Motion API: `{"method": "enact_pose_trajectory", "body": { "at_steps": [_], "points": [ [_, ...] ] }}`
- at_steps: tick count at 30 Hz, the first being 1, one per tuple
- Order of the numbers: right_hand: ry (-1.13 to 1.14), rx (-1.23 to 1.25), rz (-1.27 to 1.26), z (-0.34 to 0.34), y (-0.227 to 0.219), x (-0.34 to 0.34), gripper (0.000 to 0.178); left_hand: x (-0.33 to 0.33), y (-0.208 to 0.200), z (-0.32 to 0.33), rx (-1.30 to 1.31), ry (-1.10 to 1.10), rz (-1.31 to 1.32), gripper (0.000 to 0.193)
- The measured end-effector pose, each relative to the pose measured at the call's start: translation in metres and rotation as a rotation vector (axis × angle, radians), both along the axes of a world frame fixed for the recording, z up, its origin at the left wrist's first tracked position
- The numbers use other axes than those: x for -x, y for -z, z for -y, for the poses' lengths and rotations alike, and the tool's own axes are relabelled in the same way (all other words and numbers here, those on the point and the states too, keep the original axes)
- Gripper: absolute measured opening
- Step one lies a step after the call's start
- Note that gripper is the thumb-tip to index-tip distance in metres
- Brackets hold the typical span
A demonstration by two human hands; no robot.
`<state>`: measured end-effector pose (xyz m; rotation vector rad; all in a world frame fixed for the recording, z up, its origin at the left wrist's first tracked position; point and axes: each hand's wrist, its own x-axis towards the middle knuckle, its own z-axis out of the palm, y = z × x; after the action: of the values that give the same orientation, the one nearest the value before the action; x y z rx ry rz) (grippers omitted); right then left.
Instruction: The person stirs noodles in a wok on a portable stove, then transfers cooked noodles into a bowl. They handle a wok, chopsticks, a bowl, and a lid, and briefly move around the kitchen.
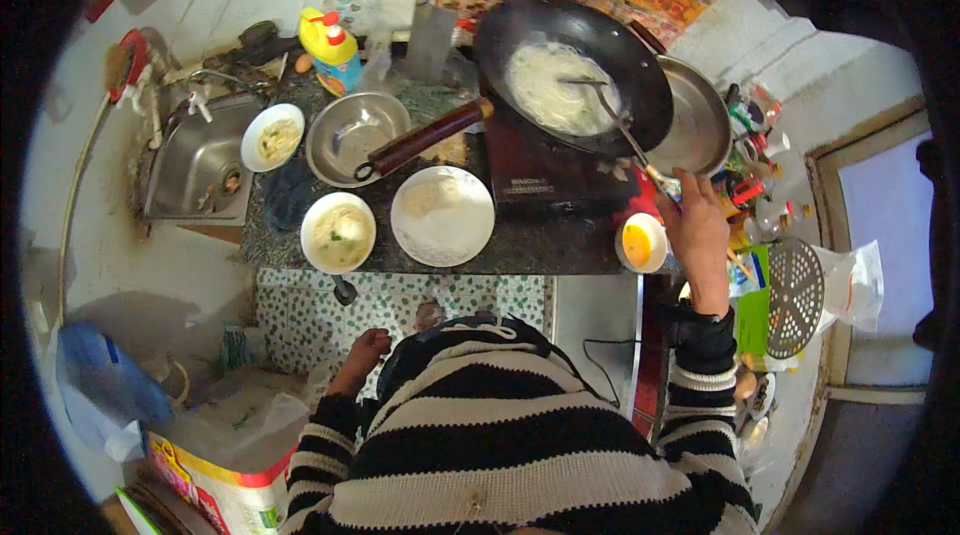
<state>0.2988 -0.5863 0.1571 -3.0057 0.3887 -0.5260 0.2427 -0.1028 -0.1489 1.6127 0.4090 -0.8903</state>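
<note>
My right hand [695, 230] is wrapped round the handle of a long metal spatula [625, 130]. The spatula's head rests among white noodles [560, 85] in a black wok [640, 85], and pale liquid surrounds the noodles. Just below that hand, a small white bowl [643, 242] holds beaten-looking yellow egg. My left hand [370, 347] hangs low beside my body, away from the counter, with its fingers curled in and nothing visible in them. The wok sits on a dark cooktop [545, 183], its brown wooden handle [430, 137] reaching left over a steel basin [335, 140].
A white bowl of flour [440, 240], a bowl of pale food with green bits [338, 235] and another bowl [273, 138] stand on the counter. A sink [200, 160] is at the left. A steel pan [700, 110], bottles [775, 215] and a perforated strainer [795, 297] crowd the right.
</note>
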Motion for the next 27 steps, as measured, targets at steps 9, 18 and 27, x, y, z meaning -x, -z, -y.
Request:
{"method": "enact_pose_trajectory", "body": {
  "at_steps": [9,18,27],
  "points": [
    [0.049,-0.475,0.15,-0.034,-0.027,0.069,0.016,-0.036,-0.104,0.03,0.121,-0.012,0.065,0.037],
    [-0.163,-0.683,-0.088,-0.087,0.011,0.072,0.009,-0.066,-0.073,0.011,0.407,-0.556,-0.059,0.044],
    [-0.167,-0.654,-0.154,-0.106,0.004,0.064,0.01,-0.088,-0.071,0.006,0.54,-0.721,0.074,0.051]
  ]
}}
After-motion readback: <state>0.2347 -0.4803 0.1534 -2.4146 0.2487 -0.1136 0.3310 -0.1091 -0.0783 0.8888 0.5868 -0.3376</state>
